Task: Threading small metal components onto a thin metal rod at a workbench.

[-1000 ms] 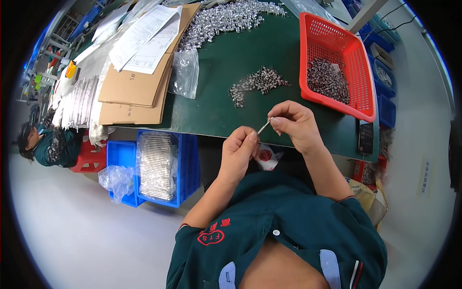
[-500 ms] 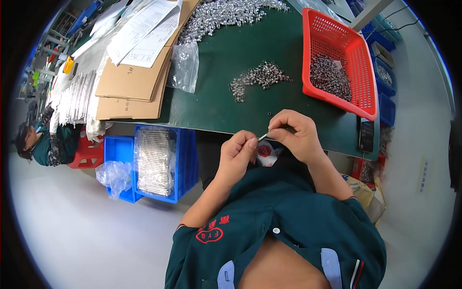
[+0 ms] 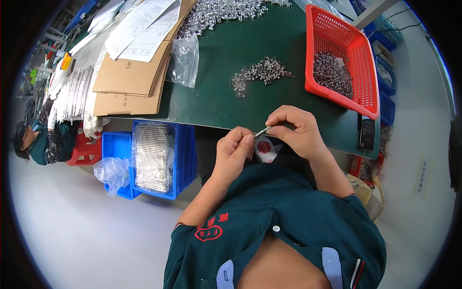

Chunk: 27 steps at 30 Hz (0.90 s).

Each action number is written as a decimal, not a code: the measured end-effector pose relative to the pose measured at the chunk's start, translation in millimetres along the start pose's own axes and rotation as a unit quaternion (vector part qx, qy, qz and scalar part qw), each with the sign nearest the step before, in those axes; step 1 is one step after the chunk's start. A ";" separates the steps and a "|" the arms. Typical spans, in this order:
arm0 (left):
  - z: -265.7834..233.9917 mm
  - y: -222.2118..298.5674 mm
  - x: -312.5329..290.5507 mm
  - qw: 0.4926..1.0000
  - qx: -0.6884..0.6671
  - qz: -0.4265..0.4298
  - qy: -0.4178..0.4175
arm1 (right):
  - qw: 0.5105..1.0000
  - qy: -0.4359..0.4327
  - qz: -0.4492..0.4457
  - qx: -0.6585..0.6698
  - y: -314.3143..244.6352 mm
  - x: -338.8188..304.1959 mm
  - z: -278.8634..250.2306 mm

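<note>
A thin, short metal rod (image 3: 261,131) spans the gap between my hands, just off the table's near edge. My left hand (image 3: 233,151) pinches its lower left end between thumb and forefinger. At the other end, the thumb and forefinger of my right hand (image 3: 297,134) are closed on it. My fingers cover both rod ends. Beyond my hands, a loose pile of small metal rings (image 3: 267,71) lies on the green table (image 3: 224,103). One single ring (image 3: 271,110) sits apart near my right fingertips.
To the right stands a red plastic basket (image 3: 314,91) holding many small dark metal pieces. Shiny metal parts (image 3: 216,14) cover the far table. Cardboard (image 3: 127,77), papers (image 3: 144,29) and a clear bag (image 3: 185,60) lie left. Below are blue bins (image 3: 185,159); another person (image 3: 43,139) sits far left.
My hands have drawn slightly apart, and more of the rod shows between them. Both still hold it. The whole view has shifted a little.
</note>
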<state>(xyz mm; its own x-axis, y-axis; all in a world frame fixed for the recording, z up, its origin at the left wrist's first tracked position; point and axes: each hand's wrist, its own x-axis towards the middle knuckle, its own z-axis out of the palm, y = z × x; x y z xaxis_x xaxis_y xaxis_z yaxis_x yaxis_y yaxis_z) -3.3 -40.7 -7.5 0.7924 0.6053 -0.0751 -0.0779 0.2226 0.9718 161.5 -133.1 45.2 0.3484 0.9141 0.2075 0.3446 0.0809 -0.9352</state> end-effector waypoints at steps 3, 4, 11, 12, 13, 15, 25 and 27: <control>-2.0 -0.1 0.3 0.993 -0.111 -0.032 -0.029 | 0.983 -0.029 0.111 0.140 2.2 -1.4 -1.4; -2.4 -0.3 0.3 0.988 -0.139 -0.046 -0.040 | 0.984 -0.029 0.111 0.140 2.1 -1.0 -2.3; -0.8 4.2 -1.6 0.998 0.065 0.009 0.008 | 0.996 -0.013 0.088 -0.026 -17.1 1.2 -3.5; -0.7 6.8 -1.6 0.998 0.066 0.009 0.007 | 0.995 -0.009 0.090 -0.033 -17.7 1.1 -3.6; -0.3 9.7 -2.0 0.989 0.138 0.059 0.015 | 0.995 -0.009 0.090 -0.033 -17.3 0.9 -4.2; 0.0 10.0 -2.2 0.972 0.209 0.109 0.022 | 0.998 -0.022 0.024 -0.045 -14.4 1.0 -6.4; 2.1 5.8 0.0 0.976 -0.200 -0.060 -0.057 | 0.994 -0.032 0.052 0.093 -11.0 0.4 -7.8; 2.1 6.4 0.5 0.985 -0.162 -0.046 -0.034 | 0.995 -0.010 0.074 0.067 -12.2 0.3 -8.4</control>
<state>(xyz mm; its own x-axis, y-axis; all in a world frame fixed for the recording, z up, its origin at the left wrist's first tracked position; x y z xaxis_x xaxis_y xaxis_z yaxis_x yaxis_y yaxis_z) -2.1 -40.6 -0.8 0.8433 0.5206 -0.1334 -0.1836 0.5124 0.8389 164.7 -137.1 59.1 0.3692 0.9274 0.0593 0.1713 -0.0052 -0.9852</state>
